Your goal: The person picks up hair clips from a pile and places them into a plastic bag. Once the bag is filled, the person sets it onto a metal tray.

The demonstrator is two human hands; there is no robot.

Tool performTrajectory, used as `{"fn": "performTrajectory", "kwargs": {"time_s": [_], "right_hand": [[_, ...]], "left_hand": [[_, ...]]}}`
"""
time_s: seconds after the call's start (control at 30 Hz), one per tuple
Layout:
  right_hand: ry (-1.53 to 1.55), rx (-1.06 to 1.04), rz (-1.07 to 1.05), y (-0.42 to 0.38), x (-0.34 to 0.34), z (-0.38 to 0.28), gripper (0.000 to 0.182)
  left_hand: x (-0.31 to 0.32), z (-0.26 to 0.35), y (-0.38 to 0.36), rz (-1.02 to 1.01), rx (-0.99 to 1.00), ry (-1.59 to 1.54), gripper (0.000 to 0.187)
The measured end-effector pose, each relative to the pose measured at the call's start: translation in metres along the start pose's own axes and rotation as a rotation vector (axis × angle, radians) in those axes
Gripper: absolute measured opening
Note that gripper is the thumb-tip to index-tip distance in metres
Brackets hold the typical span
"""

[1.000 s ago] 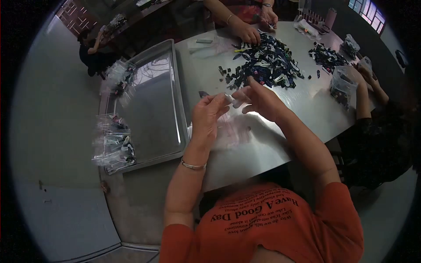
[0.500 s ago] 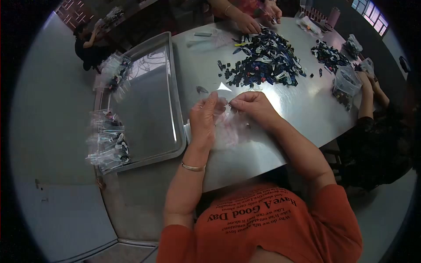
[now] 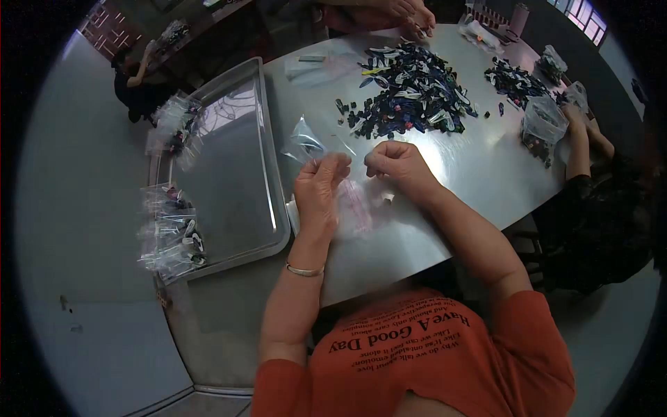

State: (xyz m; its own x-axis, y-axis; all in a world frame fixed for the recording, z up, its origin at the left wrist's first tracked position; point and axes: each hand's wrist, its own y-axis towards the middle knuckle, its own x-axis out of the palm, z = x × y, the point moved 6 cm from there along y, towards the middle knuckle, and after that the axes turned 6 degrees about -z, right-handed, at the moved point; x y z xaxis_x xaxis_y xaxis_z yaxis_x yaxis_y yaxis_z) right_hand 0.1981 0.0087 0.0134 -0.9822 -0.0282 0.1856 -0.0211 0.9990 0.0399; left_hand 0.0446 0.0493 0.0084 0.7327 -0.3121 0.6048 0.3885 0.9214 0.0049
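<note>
My left hand (image 3: 321,182) pinches a clear plastic bag (image 3: 303,142), which stands out beyond the fingers with something dark inside. To its right, my right hand (image 3: 396,165) is closed in a pinch; whatever it may hold is too small to make out. The two hands are a short gap apart, over the metal table (image 3: 403,240). Under and between them lie clear bags with pink strips (image 3: 358,208). A big pile of dark and light hair clips (image 3: 417,90) lies beyond my hands.
A metal tray (image 3: 280,208) stands at the left, with filled bags (image 3: 174,229) along its far-left edge. Another person's hands (image 3: 417,17) are across the table. At the right, a co-worker's arms (image 3: 580,142) are beside a bag of small pieces (image 3: 542,132).
The clear bag has swung out to the left of my left hand, and my hands have parted slightly. The person's hands across the table have drawn back from the pile.
</note>
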Motion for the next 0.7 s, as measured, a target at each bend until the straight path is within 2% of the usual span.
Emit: {"fn": "performTrajectory", "kwargs": {"time_s": [0.1,0.3,0.37,0.4,0.47,0.5,0.57,0.63,0.7], "right_hand": [[-0.050,0.007,-0.010,-0.003,0.003,-0.004,0.016],[0.095,-0.001,0.004,-0.001,0.001,0.004,0.009],[0.110,-0.159,-0.117,0.000,0.007,-0.004,0.017],[0.109,-0.160,-0.120,0.000,0.008,-0.006,0.017],[0.013,-0.181,-0.214,-0.003,0.015,-0.013,0.030],[0.012,-0.182,-0.217,-0.003,0.015,-0.011,0.030],[-0.134,-0.365,-0.262,-0.005,0.021,-0.016,0.034],[-0.171,-0.364,-0.284,-0.006,0.026,-0.018,0.038],[-0.343,-0.454,-0.279,-0.008,0.029,-0.029,0.046]], "left_hand": [[0.001,0.003,-0.001,0.026,0.052,0.015,0.009],[-0.003,-0.004,0.002,0.006,0.049,-0.057,0.008],[-0.001,-0.006,0.002,-0.044,0.046,-0.190,0.009],[-0.001,-0.007,0.003,-0.044,0.049,-0.191,0.009],[-0.004,-0.010,0.003,-0.015,0.029,-0.274,0.010],[-0.003,-0.010,0.003,-0.015,0.032,-0.275,0.010],[-0.001,-0.011,0.000,0.004,0.005,-0.177,0.011],[-0.001,-0.015,0.001,-0.015,0.003,-0.174,0.013],[-0.003,-0.018,0.003,-0.035,0.000,-0.171,0.014]]}}
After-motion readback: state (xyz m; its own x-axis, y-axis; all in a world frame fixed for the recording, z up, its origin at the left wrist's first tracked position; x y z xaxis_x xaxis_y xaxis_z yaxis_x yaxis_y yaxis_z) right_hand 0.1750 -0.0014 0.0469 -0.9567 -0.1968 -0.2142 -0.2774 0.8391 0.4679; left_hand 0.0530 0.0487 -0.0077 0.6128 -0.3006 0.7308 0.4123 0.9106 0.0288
